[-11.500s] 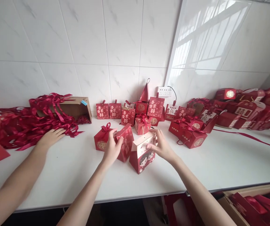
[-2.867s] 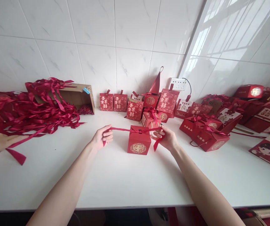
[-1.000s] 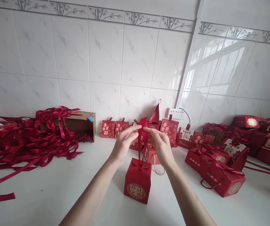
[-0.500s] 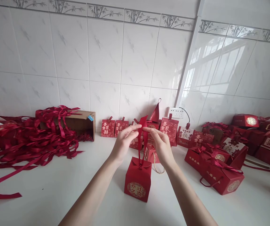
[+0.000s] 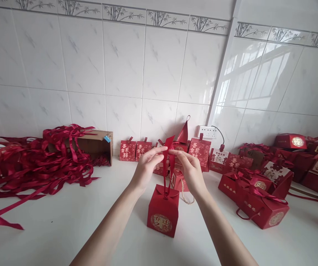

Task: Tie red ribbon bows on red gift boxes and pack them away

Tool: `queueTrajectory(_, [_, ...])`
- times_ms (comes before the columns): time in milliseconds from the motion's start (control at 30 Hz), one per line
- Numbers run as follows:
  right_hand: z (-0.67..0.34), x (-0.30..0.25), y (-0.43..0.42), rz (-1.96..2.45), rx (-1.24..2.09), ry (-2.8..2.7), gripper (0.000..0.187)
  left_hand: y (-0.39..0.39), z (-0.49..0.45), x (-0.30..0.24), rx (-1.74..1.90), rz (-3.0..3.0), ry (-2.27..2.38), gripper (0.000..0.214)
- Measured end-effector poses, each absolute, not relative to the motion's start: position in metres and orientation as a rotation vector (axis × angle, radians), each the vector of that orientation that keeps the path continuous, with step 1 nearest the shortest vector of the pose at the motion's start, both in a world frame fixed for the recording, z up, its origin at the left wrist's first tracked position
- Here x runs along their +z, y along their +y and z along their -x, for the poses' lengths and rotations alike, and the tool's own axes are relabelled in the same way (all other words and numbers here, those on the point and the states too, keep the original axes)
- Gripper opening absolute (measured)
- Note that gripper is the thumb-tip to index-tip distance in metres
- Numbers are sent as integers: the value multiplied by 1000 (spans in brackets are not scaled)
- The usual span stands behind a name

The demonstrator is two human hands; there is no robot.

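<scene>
A small red gift box [image 5: 163,211] with a gold round emblem stands on the white counter [image 5: 64,236] in front of me. A red ribbon [image 5: 168,166] rises from the top of the box, both ends pulled upward. My left hand [image 5: 146,168] pinches the ribbon near its upper end from the left. From the right, my right hand [image 5: 190,168] pinches the same ribbon, and the fingertips of both hands meet above the box.
A heap of loose red ribbons [image 5: 31,166] spills from a brown carton [image 5: 92,144] at the left. Small red boxes [image 5: 136,149] line the tiled wall beside a socket [image 5: 206,132]. Larger red boxes with bows [image 5: 259,207] crowd the right side.
Earlier my hands held the ribbon stretched sideways across the box; now both ends are held up together above it. In the last second little has moved; a loose ribbon at the left has shifted.
</scene>
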State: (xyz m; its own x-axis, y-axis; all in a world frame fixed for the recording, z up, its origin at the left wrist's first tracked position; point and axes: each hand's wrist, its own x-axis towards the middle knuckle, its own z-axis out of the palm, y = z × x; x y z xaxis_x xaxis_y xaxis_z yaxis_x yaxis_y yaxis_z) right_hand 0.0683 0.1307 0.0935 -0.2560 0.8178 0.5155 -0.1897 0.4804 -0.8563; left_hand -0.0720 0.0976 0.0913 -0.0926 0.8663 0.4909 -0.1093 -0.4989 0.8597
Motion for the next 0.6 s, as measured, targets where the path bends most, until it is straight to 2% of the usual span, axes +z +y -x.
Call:
queueTrajectory(400, [-68,93,131,588,1012,-1561,37,96,70,94,1695,-1419,864,31])
queueTrajectory(467, [-68,95,126,616,854,-1572,36,96,69,95,1731,-1383,865,28])
queueTrajectory(600, [-67,99,93,438,177,-1570,21,96,68,96,1782,-1325,867,18])
